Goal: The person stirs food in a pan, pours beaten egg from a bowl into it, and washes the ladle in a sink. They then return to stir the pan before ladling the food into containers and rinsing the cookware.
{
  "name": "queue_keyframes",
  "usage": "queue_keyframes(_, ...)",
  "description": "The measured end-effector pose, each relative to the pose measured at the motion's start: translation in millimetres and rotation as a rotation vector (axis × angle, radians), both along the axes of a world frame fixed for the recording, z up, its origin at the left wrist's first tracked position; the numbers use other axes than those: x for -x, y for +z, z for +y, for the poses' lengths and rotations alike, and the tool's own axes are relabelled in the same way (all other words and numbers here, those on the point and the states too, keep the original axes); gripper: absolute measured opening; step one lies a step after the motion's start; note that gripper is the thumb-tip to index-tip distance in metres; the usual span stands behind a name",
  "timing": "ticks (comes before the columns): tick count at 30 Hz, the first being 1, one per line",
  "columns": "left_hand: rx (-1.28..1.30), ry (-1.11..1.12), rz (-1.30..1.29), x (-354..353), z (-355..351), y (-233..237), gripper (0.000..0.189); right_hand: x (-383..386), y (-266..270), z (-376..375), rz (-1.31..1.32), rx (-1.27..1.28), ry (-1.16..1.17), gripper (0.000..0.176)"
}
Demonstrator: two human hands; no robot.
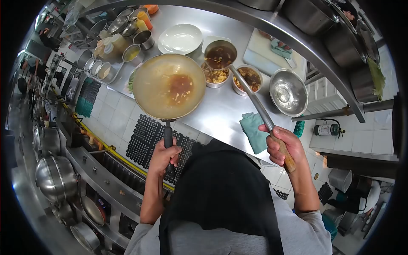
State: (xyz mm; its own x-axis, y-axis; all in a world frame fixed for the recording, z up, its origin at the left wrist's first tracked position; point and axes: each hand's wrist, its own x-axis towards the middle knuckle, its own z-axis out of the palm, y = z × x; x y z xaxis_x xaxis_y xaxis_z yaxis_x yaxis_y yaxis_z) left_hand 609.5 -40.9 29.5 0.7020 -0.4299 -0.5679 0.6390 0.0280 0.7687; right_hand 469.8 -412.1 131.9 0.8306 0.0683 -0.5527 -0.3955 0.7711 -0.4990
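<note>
My left hand (165,157) is closed round the black handle of a frying pan (157,85), which has brown liquid and small bits in it. In my right hand (284,146) is the wooden grip of a long metal ladle (250,91); its bowl, holding dark brown liquid, is above and beside two metal containers of food. The left container (216,77) is partly covered by the ladle bowl, and the right container (250,80) sits beyond the ladle's shaft. A white oval plate (180,38) lies behind the pan on the steel table.
An empty metal bowl (288,92) and a green cloth (255,131) are on the right of the steel table (216,114). White cutting boards (267,53) lie behind. Sauce bottles and pots stand at back left, a shelf with pots overhangs, and a stove is left.
</note>
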Motion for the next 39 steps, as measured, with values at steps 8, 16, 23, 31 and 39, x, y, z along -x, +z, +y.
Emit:
queue_keyframes(8, -0.024, 0.03, -0.002, -4.4, 16.7, 4.6, 0.022, -4.5, -41.5, 1.2, 0.014, 0.219, 0.005, 0.041)
queue_keyframes(16, -0.041, 0.046, 0.027, -7.3, 18.6, 6.1, 0.022, -8.0, -52.2, 9.1, 0.034, 0.284, 0.017, 0.042)
queue_keyframes(23, -0.034, 0.03, 0.018, -12.1, 16.4, 8.0, 0.021, 11.3, -63.5, -2.4, -0.072, -0.426, -0.163, 0.047)
queue_keyframes(31, 0.002, -0.008, -0.013, -23.7, 8.1, 6.4, 0.017, 53.9, -38.7, -2.1, -0.273, -0.679, -0.215, 0.052)
queue_keyframes(39, 0.017, -0.077, -0.029, -33.0, 5.1, 7.5, 0.019, 76.1, -26.1, 5.2, -0.022, 0.24, -0.157, 0.043)
